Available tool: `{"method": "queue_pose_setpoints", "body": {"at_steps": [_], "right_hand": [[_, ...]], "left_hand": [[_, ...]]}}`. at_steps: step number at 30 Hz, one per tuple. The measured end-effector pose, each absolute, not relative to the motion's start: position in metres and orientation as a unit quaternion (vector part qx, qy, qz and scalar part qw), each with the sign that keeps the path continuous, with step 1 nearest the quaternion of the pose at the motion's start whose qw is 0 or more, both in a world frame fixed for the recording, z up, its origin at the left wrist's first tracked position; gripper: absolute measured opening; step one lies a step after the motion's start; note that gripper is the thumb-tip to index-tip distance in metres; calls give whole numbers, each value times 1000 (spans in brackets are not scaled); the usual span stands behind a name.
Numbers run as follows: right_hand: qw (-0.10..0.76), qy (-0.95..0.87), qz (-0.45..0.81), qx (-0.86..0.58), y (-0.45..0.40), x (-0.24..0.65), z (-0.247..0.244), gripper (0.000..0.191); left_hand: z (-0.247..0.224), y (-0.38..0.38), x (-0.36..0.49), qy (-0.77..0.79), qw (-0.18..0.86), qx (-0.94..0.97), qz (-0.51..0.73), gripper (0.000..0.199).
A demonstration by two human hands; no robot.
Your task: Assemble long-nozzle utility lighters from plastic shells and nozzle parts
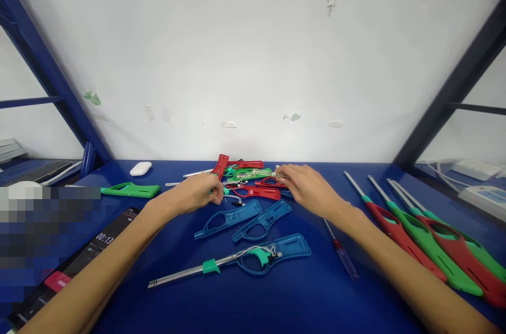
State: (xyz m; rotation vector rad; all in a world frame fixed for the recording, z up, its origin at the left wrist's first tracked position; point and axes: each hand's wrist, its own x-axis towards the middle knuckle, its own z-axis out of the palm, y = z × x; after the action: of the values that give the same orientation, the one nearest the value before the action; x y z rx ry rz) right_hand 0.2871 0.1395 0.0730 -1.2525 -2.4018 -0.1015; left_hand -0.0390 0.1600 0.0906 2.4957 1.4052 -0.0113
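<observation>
Surface layout, near to far

Wall (237, 49) behind surface (245, 307). Far centre, before wall: heap of lighter parts (263, 193). Nearer: two handle shells (247, 212) side by side. Nearest, centre: opened lighter (225, 261), tip to left. Right of it: screwdriver (346, 259); farther right, four lighters (438, 251) in a row. Left, near: phone (79, 263). Behind phone: single lighter (130, 191). Case (140, 168) beyond that, toward the wall.

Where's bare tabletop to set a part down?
Bare blue tabletop lies between the forearms, on the near side of the open blue lighter; a smaller patch lies between that lighter and the screwdriver. Crowded: the back middle, where the left hand and right hand sit among loose parts, and the right side, with its row of lighters.
</observation>
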Motion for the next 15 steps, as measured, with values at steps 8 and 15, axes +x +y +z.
{"method": "queue_pose_setpoints", "body": {"at_steps": [8,15], "right_hand": [[236,-884,-31,-402,130,275,70,28],[256,-899,-34,-353,119,262,67,24]], "left_hand": [[98,130,-2,491,215,827,172,37],[91,120,22,491,335,755,275,36]]}}
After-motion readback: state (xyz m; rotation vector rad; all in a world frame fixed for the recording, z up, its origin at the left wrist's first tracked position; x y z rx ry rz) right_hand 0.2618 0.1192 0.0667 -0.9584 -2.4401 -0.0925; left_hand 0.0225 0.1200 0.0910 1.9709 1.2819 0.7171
